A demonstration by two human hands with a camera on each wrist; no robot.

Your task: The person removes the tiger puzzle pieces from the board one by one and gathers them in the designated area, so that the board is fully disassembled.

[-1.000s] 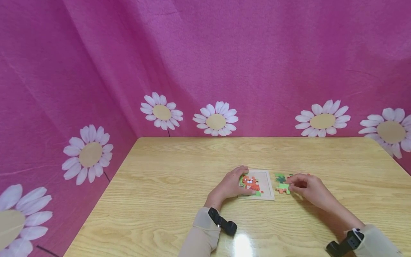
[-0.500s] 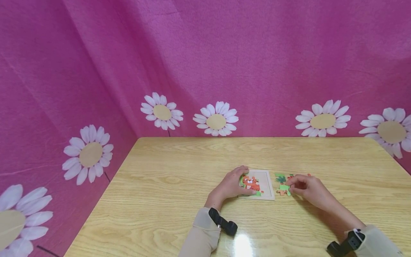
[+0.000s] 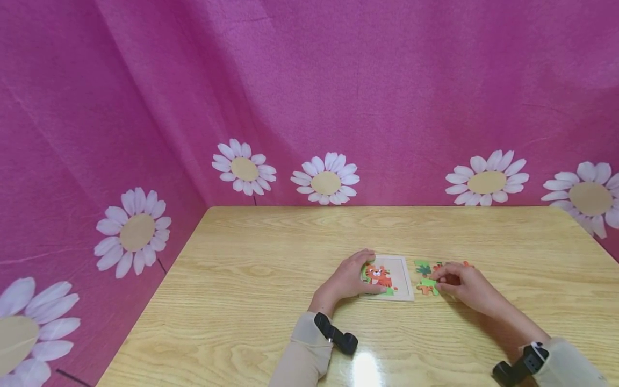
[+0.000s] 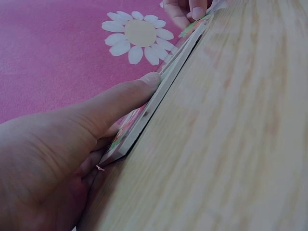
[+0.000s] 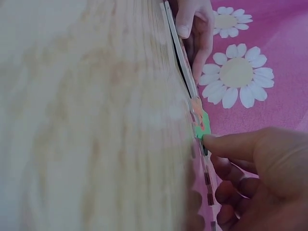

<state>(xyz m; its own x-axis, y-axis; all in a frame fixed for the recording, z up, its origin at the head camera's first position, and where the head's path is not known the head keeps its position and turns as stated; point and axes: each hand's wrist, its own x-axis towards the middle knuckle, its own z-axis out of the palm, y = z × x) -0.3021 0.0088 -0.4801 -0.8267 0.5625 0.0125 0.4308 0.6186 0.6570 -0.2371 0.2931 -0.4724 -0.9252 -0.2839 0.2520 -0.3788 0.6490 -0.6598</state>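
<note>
My left hand point(image 3: 343, 280) grips the left side of a pale wooden puzzle tray point(image 3: 402, 279), its thumb along the near edge. Inside the tray, the joined pieces show part of an orange tiger point(image 3: 378, 275) on green; the hand hides some of them. To the right, my right hand point(image 3: 470, 287) pinches a green-and-orange puzzle piece point(image 3: 427, 286) between thumb and fingers. In the right wrist view the same piece point(image 5: 204, 126) is tilted at the thumb tip. The left wrist view shows my left thumb point(image 4: 127, 98) on the tray's rim point(image 4: 159, 101).
Other loose pieces lie right of the tray, among them a green one with a dark leaf point(image 3: 422, 267) and an orange one point(image 3: 468, 264), partly hidden by the right hand. The wooden table point(image 3: 242, 290) meets a pink flowered curtain point(image 3: 387, 107) behind.
The green-and-orange piece has shifted slightly toward me and turned a little, now appearing tilted in the right fingers. The left hand and tray have stayed in place.
</note>
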